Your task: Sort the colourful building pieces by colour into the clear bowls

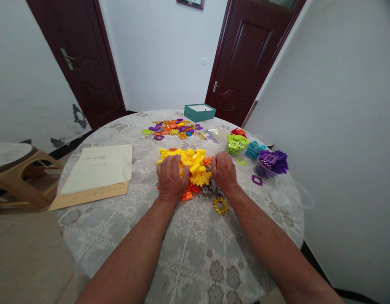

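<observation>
A heap of yellow plastic pieces, some tube-shaped and some gear-shaped, is in the middle of the table. My left hand rests on its left side, fingers stretched forward over the pieces and thumb apart. Against the right side is my right hand, its fingers curled closed; what they hold is hidden. An orange piece shows beside its fingertips. Grey gear-shaped pieces lie partly under the right hand. Orange-red pieces stick out at the heap's near side, and a mustard-yellow square ring lies nearer me.
Purple, blue, lime-green and red pieces are grouped at right, some in clear tubs. Mixed pieces spread behind the heap. A teal box stands at the back, papers at left.
</observation>
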Demonstrator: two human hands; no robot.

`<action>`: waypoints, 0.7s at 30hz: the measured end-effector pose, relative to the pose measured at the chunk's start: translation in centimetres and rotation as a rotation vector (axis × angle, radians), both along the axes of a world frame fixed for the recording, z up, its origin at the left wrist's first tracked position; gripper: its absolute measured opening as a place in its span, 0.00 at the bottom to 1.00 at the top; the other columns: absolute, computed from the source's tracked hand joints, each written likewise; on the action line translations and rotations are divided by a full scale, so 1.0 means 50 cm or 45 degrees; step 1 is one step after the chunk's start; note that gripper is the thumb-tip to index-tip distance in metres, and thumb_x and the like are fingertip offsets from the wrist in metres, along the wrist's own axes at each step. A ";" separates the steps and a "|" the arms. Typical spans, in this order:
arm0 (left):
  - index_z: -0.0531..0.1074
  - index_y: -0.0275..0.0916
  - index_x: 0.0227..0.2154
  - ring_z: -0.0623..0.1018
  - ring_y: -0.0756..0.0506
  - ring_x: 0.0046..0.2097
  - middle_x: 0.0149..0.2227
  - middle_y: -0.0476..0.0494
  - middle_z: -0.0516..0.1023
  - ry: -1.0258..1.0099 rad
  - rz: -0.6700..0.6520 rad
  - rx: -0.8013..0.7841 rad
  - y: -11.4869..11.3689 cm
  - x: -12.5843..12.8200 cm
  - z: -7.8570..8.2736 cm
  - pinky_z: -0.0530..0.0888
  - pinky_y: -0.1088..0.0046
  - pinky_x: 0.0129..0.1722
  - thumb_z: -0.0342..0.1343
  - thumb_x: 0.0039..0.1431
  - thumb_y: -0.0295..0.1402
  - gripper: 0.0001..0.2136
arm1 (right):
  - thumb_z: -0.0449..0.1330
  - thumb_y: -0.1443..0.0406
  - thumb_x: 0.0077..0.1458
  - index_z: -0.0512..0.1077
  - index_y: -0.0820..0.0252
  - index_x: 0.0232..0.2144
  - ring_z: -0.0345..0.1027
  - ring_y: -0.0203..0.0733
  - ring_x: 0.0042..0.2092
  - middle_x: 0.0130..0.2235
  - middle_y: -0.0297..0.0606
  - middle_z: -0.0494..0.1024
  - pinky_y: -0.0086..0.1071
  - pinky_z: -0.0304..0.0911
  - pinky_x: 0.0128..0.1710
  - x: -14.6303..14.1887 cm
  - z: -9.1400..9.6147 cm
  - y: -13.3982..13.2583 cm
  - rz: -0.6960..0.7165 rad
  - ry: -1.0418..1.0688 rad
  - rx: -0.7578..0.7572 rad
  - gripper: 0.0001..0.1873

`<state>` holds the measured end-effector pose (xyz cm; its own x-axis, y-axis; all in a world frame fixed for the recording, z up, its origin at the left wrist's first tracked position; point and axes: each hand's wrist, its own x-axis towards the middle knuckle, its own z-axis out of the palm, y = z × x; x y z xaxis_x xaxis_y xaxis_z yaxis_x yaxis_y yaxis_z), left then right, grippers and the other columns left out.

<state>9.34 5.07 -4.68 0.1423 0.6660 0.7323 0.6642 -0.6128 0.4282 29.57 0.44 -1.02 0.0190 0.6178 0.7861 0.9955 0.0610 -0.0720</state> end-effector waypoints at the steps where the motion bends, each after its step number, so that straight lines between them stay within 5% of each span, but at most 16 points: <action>1: 0.69 0.38 0.60 0.69 0.32 0.66 0.61 0.30 0.73 0.010 -0.020 -0.016 -0.002 0.000 0.003 0.62 0.47 0.67 0.53 0.69 0.41 0.21 | 0.49 0.67 0.71 0.61 0.53 0.31 0.61 0.47 0.39 0.34 0.39 0.68 0.38 0.60 0.40 0.007 0.000 -0.003 -0.010 0.005 0.005 0.13; 8: 0.73 0.36 0.55 0.69 0.34 0.66 0.60 0.31 0.76 0.053 -0.068 -0.050 -0.021 0.002 0.016 0.54 0.44 0.71 0.52 0.71 0.36 0.15 | 0.51 0.64 0.67 0.58 0.52 0.29 0.62 0.45 0.37 0.32 0.37 0.67 0.37 0.58 0.38 0.049 -0.005 -0.048 -0.094 0.211 0.028 0.12; 13: 0.72 0.40 0.58 0.67 0.34 0.69 0.61 0.35 0.75 0.148 -0.142 0.025 -0.046 0.002 0.025 0.50 0.44 0.73 0.55 0.68 0.43 0.20 | 0.55 0.59 0.63 0.62 0.54 0.28 0.67 0.44 0.36 0.30 0.36 0.72 0.38 0.63 0.40 0.067 0.003 -0.075 -0.198 0.533 0.038 0.12; 16: 0.73 0.42 0.59 0.66 0.33 0.69 0.61 0.35 0.75 0.261 -0.234 0.028 -0.061 0.005 0.030 0.48 0.42 0.73 0.58 0.66 0.49 0.24 | 0.57 0.57 0.62 0.64 0.55 0.28 0.72 0.42 0.33 0.30 0.34 0.75 0.36 0.68 0.35 0.065 0.018 -0.077 -0.129 1.020 0.006 0.13; 21: 0.76 0.43 0.54 0.69 0.32 0.65 0.57 0.36 0.76 0.395 -0.302 -0.029 -0.067 0.014 0.022 0.51 0.40 0.72 0.60 0.64 0.50 0.22 | 0.63 0.63 0.52 0.66 0.57 0.28 0.77 0.40 0.32 0.28 0.31 0.74 0.32 0.76 0.30 0.017 0.080 -0.055 0.339 1.931 -0.100 0.08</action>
<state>10.02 1.71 -3.58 0.5069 0.6034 0.6155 0.6051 -0.7577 0.2444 30.40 -2.31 2.97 0.6300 0.7705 0.0973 -0.0521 0.1670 -0.9846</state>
